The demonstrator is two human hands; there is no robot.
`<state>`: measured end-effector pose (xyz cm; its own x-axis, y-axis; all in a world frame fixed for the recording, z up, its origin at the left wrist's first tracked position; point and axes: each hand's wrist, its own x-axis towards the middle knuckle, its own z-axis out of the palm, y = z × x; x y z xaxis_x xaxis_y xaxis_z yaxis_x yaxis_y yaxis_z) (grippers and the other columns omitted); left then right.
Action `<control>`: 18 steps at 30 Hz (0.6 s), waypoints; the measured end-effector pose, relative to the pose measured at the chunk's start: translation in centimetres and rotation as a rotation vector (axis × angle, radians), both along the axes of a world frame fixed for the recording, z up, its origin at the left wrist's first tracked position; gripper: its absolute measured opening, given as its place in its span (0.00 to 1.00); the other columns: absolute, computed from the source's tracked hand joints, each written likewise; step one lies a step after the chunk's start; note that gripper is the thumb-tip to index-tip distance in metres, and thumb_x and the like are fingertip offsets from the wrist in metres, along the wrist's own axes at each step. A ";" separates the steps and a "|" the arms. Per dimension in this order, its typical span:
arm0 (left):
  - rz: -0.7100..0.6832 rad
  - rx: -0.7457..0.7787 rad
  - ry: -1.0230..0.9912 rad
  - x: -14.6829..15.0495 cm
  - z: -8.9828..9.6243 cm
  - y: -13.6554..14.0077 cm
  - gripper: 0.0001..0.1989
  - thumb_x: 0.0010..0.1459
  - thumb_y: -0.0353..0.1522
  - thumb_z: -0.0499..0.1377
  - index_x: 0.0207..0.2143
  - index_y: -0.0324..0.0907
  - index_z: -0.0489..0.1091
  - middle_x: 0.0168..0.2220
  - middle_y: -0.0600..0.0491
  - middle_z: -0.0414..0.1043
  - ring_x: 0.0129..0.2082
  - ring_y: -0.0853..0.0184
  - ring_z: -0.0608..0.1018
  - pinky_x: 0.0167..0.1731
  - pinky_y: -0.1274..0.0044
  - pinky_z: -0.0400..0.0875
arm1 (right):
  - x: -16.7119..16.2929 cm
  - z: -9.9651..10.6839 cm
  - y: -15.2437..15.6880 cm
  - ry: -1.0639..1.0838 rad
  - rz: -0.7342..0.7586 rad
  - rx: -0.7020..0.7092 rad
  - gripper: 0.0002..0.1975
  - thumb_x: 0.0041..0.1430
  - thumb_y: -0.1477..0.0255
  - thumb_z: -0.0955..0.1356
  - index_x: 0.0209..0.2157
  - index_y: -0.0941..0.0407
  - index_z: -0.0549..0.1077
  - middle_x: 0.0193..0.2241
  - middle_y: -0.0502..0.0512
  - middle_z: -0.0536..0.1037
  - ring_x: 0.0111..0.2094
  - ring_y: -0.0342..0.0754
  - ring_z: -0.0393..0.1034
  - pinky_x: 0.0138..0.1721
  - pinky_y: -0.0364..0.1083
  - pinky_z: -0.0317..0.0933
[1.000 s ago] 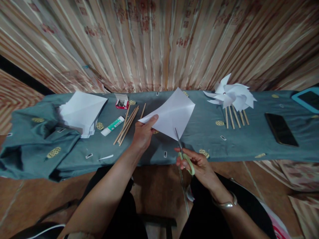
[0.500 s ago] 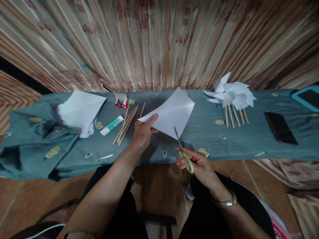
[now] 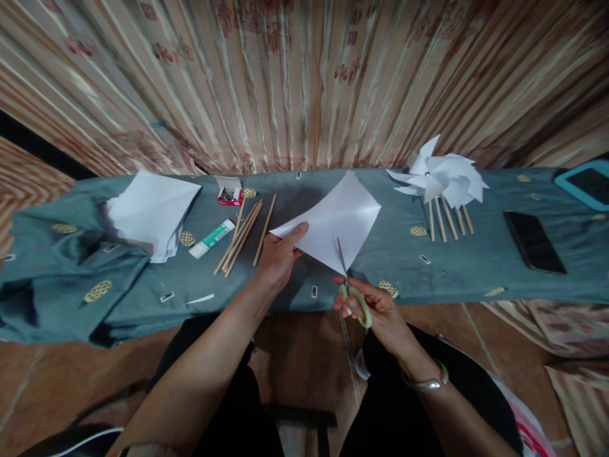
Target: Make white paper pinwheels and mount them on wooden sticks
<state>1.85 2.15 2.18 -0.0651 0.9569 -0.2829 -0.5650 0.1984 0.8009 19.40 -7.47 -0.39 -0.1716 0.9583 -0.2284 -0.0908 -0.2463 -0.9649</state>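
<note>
My left hand (image 3: 280, 257) pinches the left corner of a white square sheet of paper (image 3: 335, 212), thumb on top. A crease shows across the sheet, which is raised above the cloth. Green-handled scissors (image 3: 356, 306) sit in my right hand (image 3: 373, 308), fingers through the loops. Their blades are slightly apart and lie at the sheet's near corner. Left of the sheet rest several wooden sticks (image 3: 242, 238) and a glue stick (image 3: 212, 238). Finished white paper pinwheels (image 3: 442, 174) on sticks lie at the right.
A stack of white paper (image 3: 152, 209) lies at the left. Behind the glue stick is a small red box (image 3: 229, 192) of metal pins. A black phone (image 3: 535, 241) and a blue-framed device (image 3: 585, 184) lie far right. A paper scrap (image 3: 200, 298) is near the front edge.
The paper and my left hand have shifted slightly right and nearer. The scissor blades, which looked closed together, now stand a little apart at the near corner.
</note>
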 end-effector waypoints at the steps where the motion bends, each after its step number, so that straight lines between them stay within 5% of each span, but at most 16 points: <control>1: 0.002 -0.001 0.000 0.0 0.0 0.0 0.22 0.31 0.38 0.77 0.28 0.36 0.77 0.27 0.51 0.80 0.29 0.64 0.81 0.31 0.74 0.76 | 0.0 0.0 0.0 -0.006 0.003 -0.002 0.23 0.50 0.54 0.75 0.45 0.51 0.80 0.26 0.50 0.79 0.23 0.41 0.69 0.25 0.41 0.64; 18: 0.011 0.004 0.011 -0.2 -0.1 0.0 0.21 0.33 0.37 0.76 0.29 0.37 0.77 0.28 0.50 0.80 0.31 0.62 0.81 0.33 0.73 0.77 | -0.4 0.0 0.1 0.028 0.009 -0.020 0.21 0.49 0.55 0.76 0.42 0.51 0.81 0.22 0.49 0.77 0.21 0.40 0.67 0.24 0.41 0.64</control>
